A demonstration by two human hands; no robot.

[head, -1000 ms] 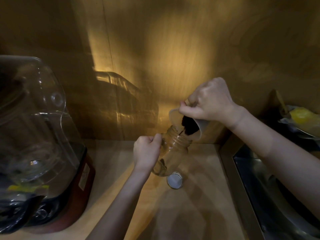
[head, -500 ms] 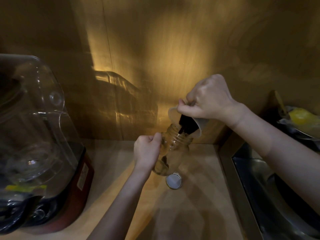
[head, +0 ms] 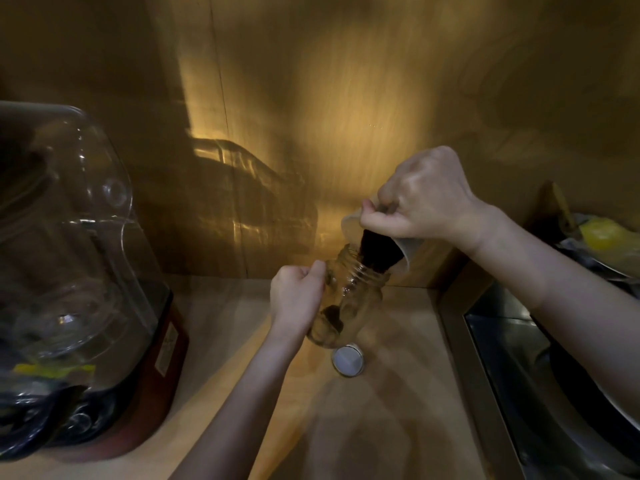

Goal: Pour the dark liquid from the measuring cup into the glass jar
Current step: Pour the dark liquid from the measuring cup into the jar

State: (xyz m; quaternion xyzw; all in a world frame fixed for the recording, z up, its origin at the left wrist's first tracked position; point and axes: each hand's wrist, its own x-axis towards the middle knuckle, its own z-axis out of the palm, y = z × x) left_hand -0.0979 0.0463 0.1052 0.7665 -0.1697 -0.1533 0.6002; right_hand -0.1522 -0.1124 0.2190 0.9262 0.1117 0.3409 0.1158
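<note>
A clear glass jar (head: 353,299) stands tilted on the wooden counter, its mouth leaning up and to the right. My left hand (head: 296,299) grips its left side. My right hand (head: 420,202) holds a translucent measuring cup (head: 405,252) tipped steeply over the jar's mouth. Dark liquid (head: 375,252) fills the cup's lower lip and touches the jar's rim. A small dark pool lies in the jar's bottom.
The jar's silver lid (head: 347,359) lies on the counter (head: 381,427) just in front of the jar. A large blender with a clear cover and red base (head: 79,306) stands at the left. A steel sink (head: 540,386) lies at the right, with a yellow thing (head: 604,233) behind it.
The measuring cup has tipped further, and more of the dark liquid has slid down to its lip at the jar's mouth. Both hands stay where they were.
</note>
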